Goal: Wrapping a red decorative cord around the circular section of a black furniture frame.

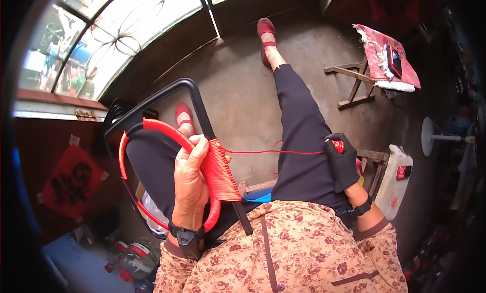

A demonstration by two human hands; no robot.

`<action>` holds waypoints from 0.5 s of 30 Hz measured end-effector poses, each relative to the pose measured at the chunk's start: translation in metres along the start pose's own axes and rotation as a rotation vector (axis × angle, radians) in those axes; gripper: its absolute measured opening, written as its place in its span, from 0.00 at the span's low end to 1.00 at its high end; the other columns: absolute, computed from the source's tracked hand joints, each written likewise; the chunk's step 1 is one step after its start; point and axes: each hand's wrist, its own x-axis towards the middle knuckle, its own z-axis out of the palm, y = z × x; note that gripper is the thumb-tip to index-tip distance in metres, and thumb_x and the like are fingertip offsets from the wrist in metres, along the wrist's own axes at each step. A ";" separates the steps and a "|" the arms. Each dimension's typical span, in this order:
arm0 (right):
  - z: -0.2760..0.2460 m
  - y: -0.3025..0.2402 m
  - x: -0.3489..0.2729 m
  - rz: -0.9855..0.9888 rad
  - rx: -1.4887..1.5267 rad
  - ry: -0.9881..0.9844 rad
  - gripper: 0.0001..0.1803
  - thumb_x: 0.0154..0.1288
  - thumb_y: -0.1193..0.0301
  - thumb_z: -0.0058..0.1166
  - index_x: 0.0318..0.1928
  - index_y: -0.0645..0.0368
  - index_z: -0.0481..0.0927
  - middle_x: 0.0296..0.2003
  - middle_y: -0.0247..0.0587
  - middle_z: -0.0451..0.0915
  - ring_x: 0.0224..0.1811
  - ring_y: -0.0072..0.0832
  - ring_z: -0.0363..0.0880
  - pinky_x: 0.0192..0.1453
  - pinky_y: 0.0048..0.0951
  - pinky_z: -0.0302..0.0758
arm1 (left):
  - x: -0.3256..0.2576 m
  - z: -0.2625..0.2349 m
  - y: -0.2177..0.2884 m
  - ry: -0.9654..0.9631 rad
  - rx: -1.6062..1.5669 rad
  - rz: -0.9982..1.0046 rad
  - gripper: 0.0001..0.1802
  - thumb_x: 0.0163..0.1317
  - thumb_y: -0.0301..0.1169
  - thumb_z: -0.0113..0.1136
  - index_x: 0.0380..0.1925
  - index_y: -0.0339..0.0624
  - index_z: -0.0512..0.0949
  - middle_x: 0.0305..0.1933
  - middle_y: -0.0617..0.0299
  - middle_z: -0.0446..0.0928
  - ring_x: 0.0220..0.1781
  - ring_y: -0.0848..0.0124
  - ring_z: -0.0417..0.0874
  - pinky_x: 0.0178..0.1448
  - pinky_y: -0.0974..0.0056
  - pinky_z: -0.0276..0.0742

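My left hand (pixel 191 184) is closed around a black tubular frame (pixel 201 108) with a curved hoop, part of it wound in red cord. Its thumb presses near the hoop's upper red-wrapped section (pixel 169 128). Beside the fingers, a wide band of tight red cord winding (pixel 221 174) covers the frame's straight bar. A single taut strand of red cord (pixel 276 152) runs from this band across my lap to the right. In a black glove, my right hand (pixel 342 166) grips a small bundle of red cord (pixel 338 146) above my right thigh.
A folding stool with a pink cloth (pixel 374 47) stands far right, a phone-like device (pixel 394 61) on it. Nearer, a pale padded seat (pixel 392 199) bears a small red box (pixel 403 172). Clear plastic bottles (pixel 136 260) stand lower left. A barred window (pixel 114 42) is upper left. Red scraps lie on the floor.
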 end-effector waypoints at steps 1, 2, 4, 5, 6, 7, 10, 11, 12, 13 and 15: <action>-0.001 0.005 0.003 0.058 0.002 0.003 0.05 0.63 0.74 0.56 0.38 0.62 0.78 0.31 0.37 0.81 0.35 0.20 0.78 0.43 0.24 0.74 | 0.003 0.002 -0.001 0.039 0.014 0.003 0.08 0.67 0.31 0.57 0.41 0.40 0.73 0.32 0.59 0.79 0.32 0.66 0.84 0.39 0.63 0.83; 0.000 0.009 0.004 0.120 0.008 0.005 0.06 0.62 0.74 0.56 0.38 0.63 0.77 0.31 0.38 0.81 0.36 0.21 0.78 0.44 0.25 0.74 | 0.007 0.003 -0.002 0.034 0.038 -0.012 0.08 0.67 0.31 0.57 0.41 0.40 0.73 0.32 0.59 0.79 0.32 0.66 0.84 0.39 0.63 0.83; -0.001 -0.002 0.003 0.134 -0.037 0.023 0.05 0.63 0.74 0.56 0.38 0.62 0.77 0.31 0.38 0.81 0.36 0.20 0.78 0.44 0.25 0.74 | 0.013 0.003 -0.006 0.042 0.043 0.006 0.07 0.67 0.30 0.56 0.41 0.41 0.73 0.32 0.59 0.79 0.32 0.66 0.83 0.40 0.62 0.84; -0.002 -0.005 0.001 0.099 0.040 0.015 0.05 0.63 0.74 0.56 0.38 0.62 0.77 0.31 0.37 0.81 0.36 0.21 0.78 0.43 0.24 0.74 | 0.015 0.005 -0.005 0.031 0.067 0.005 0.06 0.68 0.30 0.56 0.41 0.42 0.72 0.33 0.59 0.78 0.32 0.67 0.83 0.40 0.61 0.84; -0.005 -0.006 0.000 0.057 0.107 -0.001 0.05 0.63 0.74 0.56 0.37 0.63 0.77 0.30 0.36 0.80 0.35 0.21 0.78 0.43 0.24 0.74 | 0.015 0.008 -0.004 0.017 0.047 0.008 0.07 0.68 0.29 0.55 0.42 0.42 0.70 0.33 0.59 0.78 0.31 0.67 0.82 0.40 0.61 0.84; -0.009 -0.003 -0.002 0.208 0.198 -0.072 0.06 0.67 0.71 0.53 0.40 0.62 0.77 0.29 0.33 0.78 0.29 0.18 0.76 0.36 0.20 0.72 | 0.016 0.009 -0.002 0.015 0.073 0.020 0.07 0.68 0.29 0.55 0.42 0.42 0.70 0.33 0.58 0.78 0.31 0.67 0.82 0.39 0.62 0.84; -0.048 -0.012 0.013 0.493 0.689 -0.120 0.11 0.71 0.66 0.48 0.43 0.61 0.76 0.26 0.29 0.76 0.21 0.14 0.69 0.27 0.17 0.66 | 0.011 0.013 0.004 0.055 0.119 0.067 0.07 0.68 0.30 0.55 0.43 0.42 0.69 0.34 0.57 0.78 0.30 0.68 0.82 0.36 0.65 0.83; -0.060 -0.004 0.018 0.459 0.687 -0.012 0.13 0.73 0.63 0.46 0.45 0.61 0.76 0.25 0.28 0.74 0.19 0.12 0.65 0.24 0.17 0.62 | 0.011 0.015 0.005 0.070 0.116 0.093 0.07 0.69 0.30 0.54 0.43 0.43 0.70 0.35 0.56 0.78 0.30 0.69 0.82 0.34 0.67 0.82; -0.073 0.005 0.023 0.427 0.692 0.098 0.16 0.74 0.61 0.44 0.47 0.61 0.75 0.24 0.27 0.73 0.17 0.11 0.62 0.21 0.16 0.59 | 0.009 0.018 0.011 0.035 0.165 0.100 0.07 0.69 0.30 0.54 0.44 0.42 0.70 0.36 0.56 0.78 0.29 0.69 0.81 0.34 0.67 0.83; -0.088 0.008 0.026 0.453 0.779 0.140 0.18 0.74 0.58 0.43 0.47 0.61 0.76 0.24 0.27 0.73 0.16 0.11 0.61 0.19 0.16 0.58 | 0.006 0.022 0.012 0.082 0.190 0.139 0.07 0.70 0.30 0.53 0.44 0.42 0.70 0.36 0.56 0.78 0.29 0.69 0.81 0.33 0.68 0.82; -0.115 0.010 0.028 0.426 0.807 0.153 0.20 0.74 0.56 0.44 0.48 0.60 0.76 0.25 0.27 0.73 0.16 0.10 0.62 0.19 0.15 0.57 | 0.005 0.028 0.021 0.006 0.342 0.175 0.08 0.70 0.30 0.51 0.46 0.42 0.70 0.36 0.56 0.77 0.29 0.69 0.81 0.32 0.69 0.80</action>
